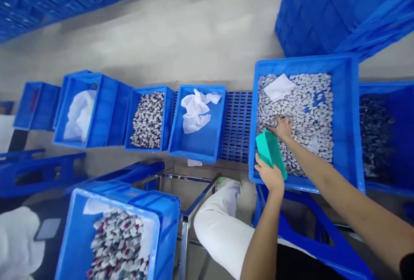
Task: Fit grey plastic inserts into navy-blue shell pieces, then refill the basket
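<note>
The left hand grips a green plastic scoop at the near wall of a large blue crate, right of centre in the frame. The right hand lies open, fingers spread, on the small white packets filling that crate. A white paper slip lies on them toward the crate's upper left; no writing is readable.

Legible text, labels, brands, numbers, signs: none. Large blue crate, white paper sheet lying on its small packets: surface blank or too blurred to read. Packets in the near left crate and the far middle crate: red, dark and white print patches, too small to make out. Green scoop: no marking visible. Remaining blue crates: plain walls, no lettering discernible.
</note>
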Available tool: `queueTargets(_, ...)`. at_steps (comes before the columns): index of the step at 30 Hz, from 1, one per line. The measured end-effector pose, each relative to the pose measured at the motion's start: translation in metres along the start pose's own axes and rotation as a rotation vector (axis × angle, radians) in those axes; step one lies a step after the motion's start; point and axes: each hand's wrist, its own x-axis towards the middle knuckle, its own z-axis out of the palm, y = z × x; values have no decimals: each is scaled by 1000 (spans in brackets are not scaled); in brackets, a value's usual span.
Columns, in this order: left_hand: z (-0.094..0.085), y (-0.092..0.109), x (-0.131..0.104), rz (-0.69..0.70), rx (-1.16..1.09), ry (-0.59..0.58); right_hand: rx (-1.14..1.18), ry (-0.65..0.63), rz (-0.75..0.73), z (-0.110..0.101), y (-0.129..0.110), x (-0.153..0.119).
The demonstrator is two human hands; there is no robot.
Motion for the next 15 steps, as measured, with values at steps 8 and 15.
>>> queueTargets(8,75,4,13,6,114,36,182,-187,-405,-3,75,-69)
queueTargets(15,63,-8,25,106,156,21,179,-45,-240,-34,131,-125)
